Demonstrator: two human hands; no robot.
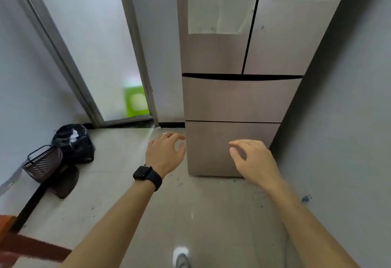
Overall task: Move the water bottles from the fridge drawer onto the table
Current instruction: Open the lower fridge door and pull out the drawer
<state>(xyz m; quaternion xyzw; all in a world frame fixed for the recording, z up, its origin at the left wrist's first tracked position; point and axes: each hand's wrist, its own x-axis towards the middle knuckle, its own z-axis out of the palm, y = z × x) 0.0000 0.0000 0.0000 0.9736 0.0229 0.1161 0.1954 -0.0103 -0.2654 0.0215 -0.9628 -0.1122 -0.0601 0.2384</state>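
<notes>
A tall rose-bronze fridge stands ahead with two doors on top and two drawers below. The upper drawer and the lower drawer both sit closed. No water bottles and no table are in view. My left hand, with a ring and a black watch on the wrist, reaches toward the left edge of the lower drawer, fingers loosely curled and holding nothing. My right hand hovers in front of the lower drawer's right half, fingers relaxed, also holding nothing.
A grey wall runs close along the fridge's right side. A sliding glass door stands to the left. A full black rubbish bag and a dark slotted basket sit on the tiled floor at the left.
</notes>
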